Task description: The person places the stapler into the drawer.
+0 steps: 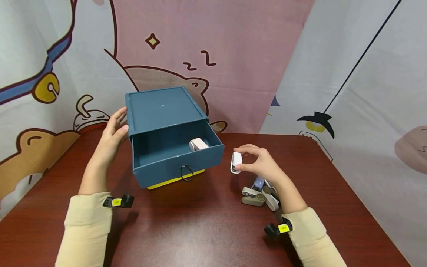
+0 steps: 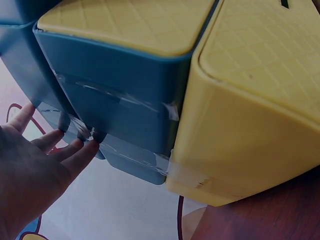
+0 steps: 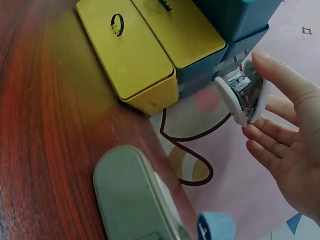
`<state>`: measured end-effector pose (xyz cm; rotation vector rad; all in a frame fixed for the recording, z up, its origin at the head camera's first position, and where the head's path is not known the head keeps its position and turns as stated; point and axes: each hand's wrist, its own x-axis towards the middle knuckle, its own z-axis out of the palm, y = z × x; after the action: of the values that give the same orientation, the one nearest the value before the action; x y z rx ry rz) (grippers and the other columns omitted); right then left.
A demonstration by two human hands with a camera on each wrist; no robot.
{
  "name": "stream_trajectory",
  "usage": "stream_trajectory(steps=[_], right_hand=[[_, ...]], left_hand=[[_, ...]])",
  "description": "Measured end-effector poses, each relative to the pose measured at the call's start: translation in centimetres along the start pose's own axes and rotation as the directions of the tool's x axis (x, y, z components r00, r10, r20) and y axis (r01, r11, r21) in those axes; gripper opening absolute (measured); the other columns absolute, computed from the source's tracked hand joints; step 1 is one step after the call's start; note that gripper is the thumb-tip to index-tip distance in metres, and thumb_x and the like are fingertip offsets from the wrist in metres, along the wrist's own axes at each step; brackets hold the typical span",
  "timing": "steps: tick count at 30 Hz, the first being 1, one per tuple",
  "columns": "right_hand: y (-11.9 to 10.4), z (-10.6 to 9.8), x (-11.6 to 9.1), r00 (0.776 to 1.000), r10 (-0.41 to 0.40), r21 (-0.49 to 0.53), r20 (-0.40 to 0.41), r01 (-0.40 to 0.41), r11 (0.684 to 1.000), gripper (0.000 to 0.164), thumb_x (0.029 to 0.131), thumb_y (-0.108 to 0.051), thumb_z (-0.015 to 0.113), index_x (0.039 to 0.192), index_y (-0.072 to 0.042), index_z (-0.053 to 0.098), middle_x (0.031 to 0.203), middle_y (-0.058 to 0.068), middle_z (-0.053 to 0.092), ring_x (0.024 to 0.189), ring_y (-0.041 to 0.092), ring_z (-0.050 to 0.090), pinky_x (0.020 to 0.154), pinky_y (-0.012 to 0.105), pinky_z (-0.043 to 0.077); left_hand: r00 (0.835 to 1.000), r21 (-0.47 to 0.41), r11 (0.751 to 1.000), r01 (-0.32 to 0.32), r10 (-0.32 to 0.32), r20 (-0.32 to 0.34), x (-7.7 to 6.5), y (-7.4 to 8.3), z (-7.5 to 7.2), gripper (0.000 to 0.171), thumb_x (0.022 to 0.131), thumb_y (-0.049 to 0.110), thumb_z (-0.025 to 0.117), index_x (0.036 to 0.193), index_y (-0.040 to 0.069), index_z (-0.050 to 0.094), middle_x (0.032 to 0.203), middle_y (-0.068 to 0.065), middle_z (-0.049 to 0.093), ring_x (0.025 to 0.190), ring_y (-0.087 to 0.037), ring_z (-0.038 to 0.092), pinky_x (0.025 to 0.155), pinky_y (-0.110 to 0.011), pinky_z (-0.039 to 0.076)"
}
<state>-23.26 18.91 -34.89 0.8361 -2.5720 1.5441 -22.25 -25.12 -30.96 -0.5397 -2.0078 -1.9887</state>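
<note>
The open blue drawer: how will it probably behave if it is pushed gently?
The blue drawer looks like rigid plastic with straight edges, so it should hardly flex. Sitting within its housing, it would probably slide inward. The pale stapler inside might shift, as nothing visible secures it.

Left hand (image 1: 111, 138) extended, right hand (image 1: 261, 162) set in a pinch.
In the head view, the left hand is held at 9 o'clock, its left forearm (image 1: 93, 178) angled toward 1; its fingers (image 2: 75, 150) are straightened and parted. The right hand is held at 4 o'clock, its right forearm (image 1: 291, 193) angled toward 11; its fingertips are turned toward 9, bent opposite the right thumb (image 1: 245, 167).
</note>
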Motion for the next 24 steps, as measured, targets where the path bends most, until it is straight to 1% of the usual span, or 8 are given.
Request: stream_trajectory(steps=[4, 8, 13, 15, 17, 20, 22, 24], right_hand=[[-2.3, -0.1, -0.3, 0.999, -0.031, 0.002, -0.035, 0.031, 1.000, 0.048, 0.074, -0.003, 0.081, 0.120, -0.004, 0.066, 0.117, 0.008, 0.061, 0.102, 0.021, 0.053, 0.087, 0.042, 0.043], [-5.0, -0.3, -0.7, 0.995, -0.066, -0.003, -0.069, 0.066, 0.998, 0.046, 0.075, 0.002, 0.078, 0.119, 0.002, 0.065, 0.117, 0.015, 0.060, 0.105, 0.022, 0.052, 0.089, 0.045, 0.040], [-6.5, -0.3, -0.6, 0.985, -0.104, 0.001, -0.136, 0.106, 0.994, 0.044, 0.075, 0.004, 0.077, 0.117, 0.004, 0.065, 0.115, 0.016, 0.061, 0.108, 0.017, 0.051, 0.094, 0.048, 0.037], [-6.8, -0.3, -0.4, 0.976, -0.137, 0.013, -0.168, 0.142, 0.990, 0.043, 0.074, 0.007, 0.076, 0.116, 0.006, 0.065, 0.113, 0.017, 0.061, 0.106, 0.015, 0.052, 0.094, 0.043, 0.038], [-7.3, -0.3, -0.3, 0.962, -0.181, 0.028, -0.203, 0.190, 0.981, 0.043, 0.073, 0.011, 0.075, 0.114, 0.008, 0.065, 0.110, 0.019, 0.061, 0.104, 0.013, 0.053, 0.093, 0.037, 0.039], [-8.2, -0.3, 0.0, 0.941, -0.230, 0.032, -0.248, 0.246, 0.969, 0.042, 0.071, 0.014, 0.074, 0.112, 0.011, 0.064, 0.108, 0.021, 0.061, 0.102, 0.011, 0.054, 0.090, 0.030, 0.040], [-8.0, -0.4, 0.3, 0.930, -0.253, 0.041, -0.267, 0.273, 0.961, 0.043, 0.071, 0.013, 0.074, 0.113, 0.009, 0.065, 0.109, 0.019, 0.062, 0.103, 0.013, 0.054, 0.089, 0.029, 0.040], [-7.8, -0.4, 0.8, 0.921, -0.270, 0.056, -0.282, 0.297, 0.953, 0.043, 0.072, 0.011, 0.074, 0.114, 0.006, 0.066, 0.111, 0.016, 0.062, 0.103, 0.016, 0.054, 0.089, 0.029, 0.041]], left_hand=[[1.000, 0.000, 1.000, -0.002, 0.002, 0.001, 0.0, 0.0, 0.0, 0.063, 0.096, 0.023, 0.051, 0.152, 0.013, 0.023, 0.157, -0.011, 0.016, 0.140, -0.029, 0.019, 0.112, -0.046, 0.017], [1.000, 0.006, 1.000, 0.001, -0.001, 0.000, 0.0, 0.0, 0.0, 0.063, 0.096, 0.023, 0.050, 0.152, 0.013, 0.023, 0.157, -0.011, 0.015, 0.140, -0.031, 0.018, 0.112, -0.047, 0.016], [1.000, 0.006, 1.000, 0.000, 0.000, -0.002, 0.0, 0.0, 0.0, 0.063, 0.096, 0.023, 0.050, 0.152, 0.013, 0.023, 0.157, -0.011, 0.015, 0.140, -0.030, 0.019, 0.112, -0.047, 0.017], [1.000, 0.007, 1.000, -0.002, 0.002, 0.000, 0.0, 0.0, 0.0, 0.063, 0.096, 0.023, 0.050, 0.152, 0.013, 0.023, 0.157, -0.011, 0.015, 0.139, -0.030, 0.019, 0.112, -0.043, 0.019], [1.000, 0.005, 1.000, -0.004, 0.004, 0.002, 0.0, 0.0, 0.0, 0.063, 0.096, 0.023, 0.050, 0.152, 0.012, 0.024, 0.157, -0.011, 0.016, 0.139, -0.029, 0.020, 0.110, -0.035, 0.025], [1.000, 0.002, 1.000, -0.010, 0.010, 0.006, 0.0, 0.0, -0.1, 0.062, 0.096, 0.022, 0.050, 0.152, 0.012, 0.024, 0.157, -0.012, 0.016, 0.139, -0.029, 0.020, 0.101, -0.021, 0.033], [1.000, -0.001, 1.000, -0.011, 0.011, 0.006, 0.0, 0.0, -0.1, 0.062, 0.096, 0.022, 0.050, 0.152, 0.012, 0.024, 0.157, -0.012, 0.016, 0.139, -0.029, 0.020, 0.100, -0.019, 0.034], [1.000, 0.000, 1.000, -0.009, 0.009, 0.005, 0.0, 0.0, -0.1, 0.063, 0.096, 0.023, 0.050, 0.152, 0.012, 0.024, 0.157, -0.012, 0.015, 0.139, -0.030, 0.020, 0.104, -0.023, 0.031]])
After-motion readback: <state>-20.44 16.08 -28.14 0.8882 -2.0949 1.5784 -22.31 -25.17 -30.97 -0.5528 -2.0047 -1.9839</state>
